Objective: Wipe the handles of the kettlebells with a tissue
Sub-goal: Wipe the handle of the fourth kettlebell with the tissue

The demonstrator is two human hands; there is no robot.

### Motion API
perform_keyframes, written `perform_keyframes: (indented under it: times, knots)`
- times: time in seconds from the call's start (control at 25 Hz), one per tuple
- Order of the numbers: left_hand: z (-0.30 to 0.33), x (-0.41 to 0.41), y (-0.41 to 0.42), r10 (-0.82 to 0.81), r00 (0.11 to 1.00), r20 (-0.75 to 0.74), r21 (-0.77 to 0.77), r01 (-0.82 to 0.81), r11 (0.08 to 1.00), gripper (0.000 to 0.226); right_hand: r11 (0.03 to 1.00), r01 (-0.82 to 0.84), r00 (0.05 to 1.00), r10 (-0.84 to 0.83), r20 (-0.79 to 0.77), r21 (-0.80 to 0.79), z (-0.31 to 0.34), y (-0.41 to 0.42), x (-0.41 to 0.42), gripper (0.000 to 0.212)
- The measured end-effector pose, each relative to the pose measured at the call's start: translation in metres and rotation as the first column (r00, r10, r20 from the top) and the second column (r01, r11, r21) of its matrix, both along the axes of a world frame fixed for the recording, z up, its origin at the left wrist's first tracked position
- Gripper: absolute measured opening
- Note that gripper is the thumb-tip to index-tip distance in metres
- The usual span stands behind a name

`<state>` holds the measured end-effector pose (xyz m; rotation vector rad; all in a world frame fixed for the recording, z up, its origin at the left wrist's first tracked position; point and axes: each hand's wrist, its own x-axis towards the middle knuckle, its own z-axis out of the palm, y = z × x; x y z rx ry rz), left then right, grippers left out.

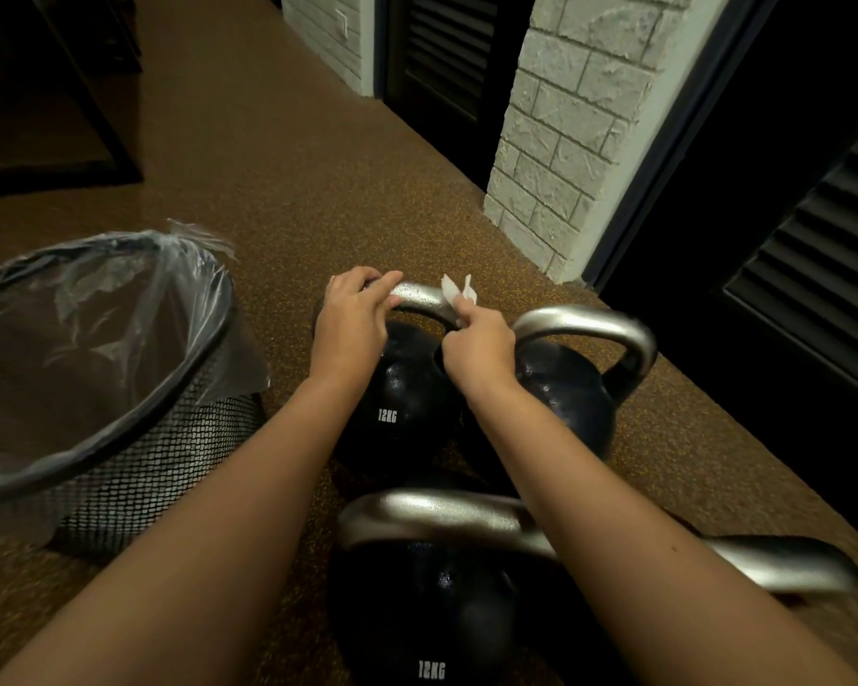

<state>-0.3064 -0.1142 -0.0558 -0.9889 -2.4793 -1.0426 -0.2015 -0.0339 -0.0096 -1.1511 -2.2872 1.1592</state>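
Three black kettlebells stand close together on the speckled brown floor (278, 180). The far-left kettlebell (402, 388), marked 12KG, sits at the centre of the view; the far-right kettlebell (565, 398) stands just beside it at 3 o'clock; the near kettlebell (432, 611), also marked 12KG, lies at 6 o'clock from them, partly hidden by the right forearm.

The left hand (352, 319) is closed over the left end of the far-left kettlebell's silver handle (419, 297), fingers curled across the top of the bar. The right hand (479, 346) is clenched on a white tissue (459, 292) and presses it against the right bend of that same handle; two corners of the tissue stick up above the knuckles. How far the tissue wraps round the bar cannot be told.

At 9 o'clock from the hands stands a black mesh wastebasket (169, 448) lined with a clear plastic bag (120, 309). At 1 o'clock rises a pale stone-block pillar (565, 131), with dark louvred doors (808, 269) on either side of it.
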Motion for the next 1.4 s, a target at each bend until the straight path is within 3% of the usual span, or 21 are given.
perform_keyframes:
  times: [0.12, 0.2, 0.28, 0.32, 0.4, 0.52, 0.64, 0.76, 0.8, 0.88, 0.92, 0.96, 1.04, 1.16, 1.4]
  knots:
    - [0.001, 0.0, 0.0, 0.0, 1.0, -0.002, 0.006, 0.0, 1.0, 0.031, 0.967, -0.105, 0.992, 0.085, 0.094, 0.234, -0.002, -0.015, 0.006, 0.055]
    - [0.0, -0.001, 0.001, -0.009, 1.0, -0.004, 0.015, 0.01, 1.0, 0.03, 0.982, -0.063, 0.993, 0.045, 0.107, 0.176, 0.0, -0.017, 0.005, 0.051]
    - [-0.002, -0.003, 0.001, -0.017, 1.0, -0.006, 0.024, 0.017, 1.0, 0.03, 0.979, 0.134, 0.991, -0.137, -0.008, -0.152, 0.008, -0.012, -0.002, 0.045]
    - [-0.002, -0.003, 0.001, -0.017, 1.0, -0.006, 0.027, 0.018, 0.999, 0.03, 0.898, 0.195, 0.963, -0.252, -0.096, -0.394, 0.013, -0.01, -0.005, 0.042]
    - [-0.004, -0.003, 0.002, -0.017, 1.0, -0.013, 0.037, 0.017, 0.999, 0.03, 0.649, 0.121, 0.876, -0.426, -0.227, -0.751, 0.023, -0.006, -0.011, 0.038]
    - [-0.004, -0.003, 0.001, -0.022, 0.999, -0.023, 0.042, 0.023, 0.999, 0.03, 0.436, -0.008, 0.801, -0.536, -0.267, -0.9, 0.035, 0.001, -0.018, 0.041]
    - [-0.004, -0.004, 0.0, -0.02, 1.0, -0.024, 0.028, 0.021, 0.999, 0.031, 0.387, -0.031, 0.855, -0.468, -0.225, -0.921, 0.053, 0.003, -0.02, 0.041]
    - [-0.005, -0.003, 0.001, -0.014, 0.999, -0.029, 0.023, 0.015, 1.0, 0.031, 0.444, 0.023, 0.895, -0.409, -0.18, -0.896, 0.056, 0.008, -0.018, 0.041]
    - [-0.005, -0.003, 0.0, -0.013, 0.999, -0.031, 0.026, 0.013, 1.0, 0.031, 0.519, 0.043, 0.92, -0.353, -0.169, -0.854, 0.055, 0.007, -0.014, 0.041]
    - [-0.005, -0.003, 0.0, -0.016, 0.999, -0.033, 0.031, 0.017, 0.999, 0.03, 0.759, 0.035, 0.99, -0.115, -0.081, -0.65, 0.042, 0.005, -0.002, 0.038]
    - [-0.004, -0.003, 0.0, -0.018, 0.999, -0.031, 0.029, 0.019, 0.999, 0.03, 0.888, 0.007, 1.0, -0.016, -0.016, -0.46, 0.032, 0.004, 0.003, 0.039]
    - [-0.003, -0.003, 0.001, -0.02, 0.999, -0.028, 0.025, 0.02, 0.999, 0.03, 0.949, -0.065, 0.998, 0.055, -0.039, -0.309, 0.024, 0.001, 0.007, 0.041]
    - [-0.003, -0.004, 0.001, -0.022, 0.999, -0.026, 0.021, 0.023, 1.0, 0.03, 0.968, -0.076, 0.997, 0.071, -0.032, -0.238, 0.016, -0.007, 0.011, 0.045]
    - [-0.004, -0.004, 0.0, -0.034, 0.999, -0.021, 0.013, 0.034, 0.999, 0.031, 0.945, 0.1, 0.982, -0.042, 0.187, -0.313, 0.015, -0.013, -0.004, 0.046]
    - [-0.001, -0.004, -0.003, -0.049, 0.999, 0.003, 0.008, 0.049, 0.999, 0.031, 0.946, 0.153, 0.962, -0.075, 0.263, -0.287, 0.014, -0.007, 0.001, 0.051]
